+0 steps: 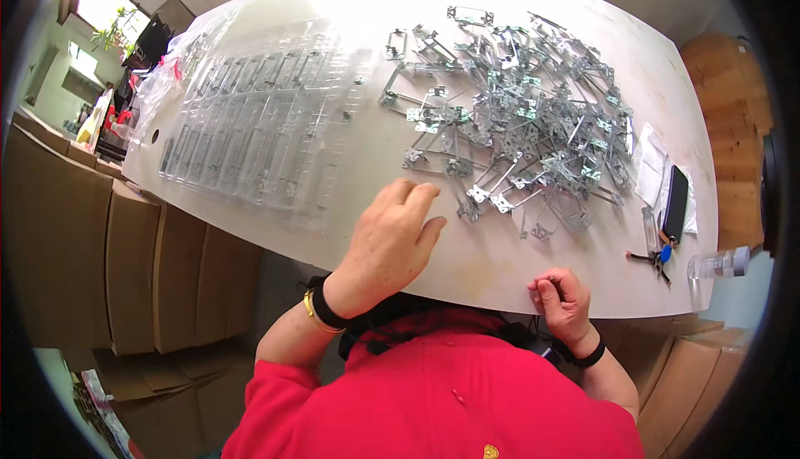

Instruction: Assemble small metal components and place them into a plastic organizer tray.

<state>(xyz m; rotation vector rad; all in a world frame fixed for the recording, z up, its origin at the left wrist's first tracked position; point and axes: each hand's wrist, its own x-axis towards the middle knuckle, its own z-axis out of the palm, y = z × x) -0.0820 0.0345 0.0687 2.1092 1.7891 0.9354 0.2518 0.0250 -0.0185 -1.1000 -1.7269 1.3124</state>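
Observation:
My left hand [390,238] hovers over the near part of the white table, its fingers stretched forward and its thumb apart. Nothing shows in its grasp. Just ahead and to the right of its fingertips spreads a large tangled heap of silvery metal brackets [533,117] with thin rods and small punched plates. At the table's near edge my right hand [563,302] is closed, fingers curled in toward the thumb; whatever lies inside them, if anything, is hidden. Left of the heap lie clear plastic blister trays [258,125], with metal brackets in several of their long slots.
On the table's right side are a black phone [676,203], white paper packets [649,163] and keys with a blue tag [665,253]. A clear bottle [718,264] lies at the right edge. Cardboard boxes [133,267] stand below on the left, with more at lower right.

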